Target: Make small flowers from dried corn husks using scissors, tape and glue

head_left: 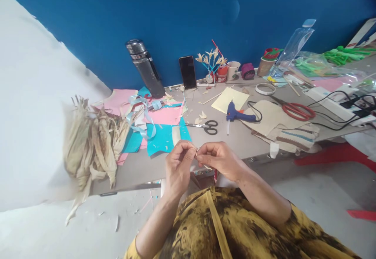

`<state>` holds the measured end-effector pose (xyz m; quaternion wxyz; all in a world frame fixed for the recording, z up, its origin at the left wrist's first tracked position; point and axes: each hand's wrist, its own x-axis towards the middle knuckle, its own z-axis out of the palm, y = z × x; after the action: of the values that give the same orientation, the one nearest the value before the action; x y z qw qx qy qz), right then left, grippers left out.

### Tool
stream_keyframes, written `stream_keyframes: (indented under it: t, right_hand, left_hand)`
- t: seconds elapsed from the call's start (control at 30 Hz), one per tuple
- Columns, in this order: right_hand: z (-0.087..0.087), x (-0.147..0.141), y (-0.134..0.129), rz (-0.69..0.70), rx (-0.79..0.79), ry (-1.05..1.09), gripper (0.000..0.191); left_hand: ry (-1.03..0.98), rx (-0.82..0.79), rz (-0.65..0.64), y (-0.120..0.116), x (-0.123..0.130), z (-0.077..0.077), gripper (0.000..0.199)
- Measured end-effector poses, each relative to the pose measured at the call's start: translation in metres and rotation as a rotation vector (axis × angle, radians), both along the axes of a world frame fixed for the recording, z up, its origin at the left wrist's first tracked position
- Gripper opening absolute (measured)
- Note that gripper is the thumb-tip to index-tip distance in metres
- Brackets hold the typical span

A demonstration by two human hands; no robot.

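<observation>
My left hand (181,162) and my right hand (219,158) meet over the table's front edge, both with fingers pinched together. Between the fingertips is a small pale piece (196,153) that looks like corn husk, mostly hidden by the fingers. A pale strip of husk (176,134) lies on blue paper (160,139) just beyond my left hand. Black-handled scissors (210,126) rest past the fingertips. To their right lies a blue glue gun (239,114). Pale husk flowers (212,59) on blue stems stand at the back.
Bundled dry corn husks (94,145) hang over the table's left edge. A dark thermos (145,69) and a phone (187,72) lean near the wall. Red-handled scissors (299,111) lie on cloth (296,135), beside a power strip (331,104) with black cables. A plastic bottle (295,45) stands behind.
</observation>
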<state>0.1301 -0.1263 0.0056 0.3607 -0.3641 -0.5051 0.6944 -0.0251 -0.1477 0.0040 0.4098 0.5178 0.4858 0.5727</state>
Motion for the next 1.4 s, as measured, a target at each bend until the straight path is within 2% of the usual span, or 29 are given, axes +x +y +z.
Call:
stream_keyframes:
  t: [0.23, 0.33, 0.43, 0.53, 0.67, 0.77, 0.87, 0.97, 1.1, 1.2, 1.33, 1.4]
  right_hand:
    - [0.002, 0.001, -0.001, -0.001, -0.061, 0.07, 0.032]
    - [-0.001, 0.002, 0.0, -0.003, -0.09, 0.114, 0.034]
    - [-0.004, 0.003, 0.001, 0.008, -0.093, 0.123, 0.034]
    - [-0.008, 0.005, 0.002, 0.042, -0.09, 0.143, 0.031]
    - [-0.01, 0.006, 0.002, 0.084, -0.108, 0.159, 0.029]
    - [-0.009, 0.006, 0.003, 0.071, -0.128, 0.163, 0.03]
    - [-0.008, 0.004, 0.005, 0.033, -0.131, 0.161, 0.029]
    - [-0.006, 0.001, 0.006, -0.007, -0.086, 0.115, 0.028]
    - [-0.006, -0.003, 0.007, -0.032, 0.008, 0.024, 0.025]
    - [-0.009, -0.003, 0.007, -0.035, 0.055, -0.029, 0.025]
    - [-0.011, 0.0, 0.007, -0.045, 0.04, -0.063, 0.029]
    - [-0.01, 0.001, 0.007, -0.053, 0.056, -0.084, 0.028]
  left_hand:
    - [-0.314, -0.208, -0.161, 0.004, -0.001, 0.001, 0.02]
    - [-0.357, -0.236, -0.225, 0.005, -0.005, 0.003, 0.024]
    - [-0.198, -0.161, -0.285, 0.006, -0.011, 0.007, 0.021]
    - [0.038, -0.05, -0.268, 0.008, -0.017, 0.013, 0.011]
    - [0.193, 0.022, -0.257, 0.009, -0.022, 0.017, 0.006]
    - [0.275, 0.091, -0.207, 0.007, -0.02, 0.014, 0.006]
    - [0.376, 0.195, -0.07, 0.003, -0.013, 0.007, 0.009]
    - [0.471, 0.293, 0.102, 0.0, -0.004, -0.001, 0.011]
    - [0.536, 0.325, 0.199, 0.002, 0.002, -0.007, 0.013]
    - [0.459, 0.224, 0.188, 0.005, 0.0, -0.008, 0.016]
    - [0.09, -0.121, -0.068, 0.009, -0.009, -0.008, 0.023]
    - [-0.054, -0.188, -0.15, 0.01, -0.012, -0.007, 0.026]
